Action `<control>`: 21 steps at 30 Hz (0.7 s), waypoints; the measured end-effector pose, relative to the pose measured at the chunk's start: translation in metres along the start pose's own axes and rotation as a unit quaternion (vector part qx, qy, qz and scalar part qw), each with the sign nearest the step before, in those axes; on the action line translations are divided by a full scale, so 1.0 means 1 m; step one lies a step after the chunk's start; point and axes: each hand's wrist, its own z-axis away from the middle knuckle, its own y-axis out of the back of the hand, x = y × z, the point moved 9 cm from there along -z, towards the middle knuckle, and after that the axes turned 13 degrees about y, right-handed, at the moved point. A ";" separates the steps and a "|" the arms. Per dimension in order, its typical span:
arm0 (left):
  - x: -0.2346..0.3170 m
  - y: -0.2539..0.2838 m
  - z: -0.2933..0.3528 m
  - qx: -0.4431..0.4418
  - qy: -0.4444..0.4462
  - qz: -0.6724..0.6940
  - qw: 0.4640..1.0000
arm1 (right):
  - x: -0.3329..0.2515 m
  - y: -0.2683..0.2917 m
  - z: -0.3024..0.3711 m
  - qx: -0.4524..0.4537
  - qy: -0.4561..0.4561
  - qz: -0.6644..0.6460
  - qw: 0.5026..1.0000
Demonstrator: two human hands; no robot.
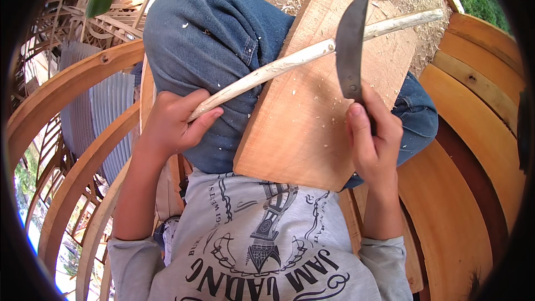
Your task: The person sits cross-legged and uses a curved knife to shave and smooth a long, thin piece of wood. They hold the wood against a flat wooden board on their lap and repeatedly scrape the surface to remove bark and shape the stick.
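- A slender, pale stick [273,69] is gripped near one end by the left hand [181,118], closed around it beyond the left edge of a wooden board [301,125].
- The stick is held slantwise over the board, its far end reaching past the right edge; whether the board is touched cannot be told.
- A dark, curved knife [350,50] is held by the right hand [374,139], closed around the handle near the board's right edge, tip pointing away.
- The stick is crossed by the blade in view; contact cannot be confirmed.
- Whittling appears to be in hand, judged by shavings [287,6] strewn beyond the board's left edge.
- For the next stroke, a shallow blade angle and a steadied stick seem to be called for, with the left hand kept clear.
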 end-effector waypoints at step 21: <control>-0.001 0.001 -0.001 -0.003 0.003 0.011 1.000 | -0.013 0.017 -0.006 0.041 -0.007 -0.005 0.999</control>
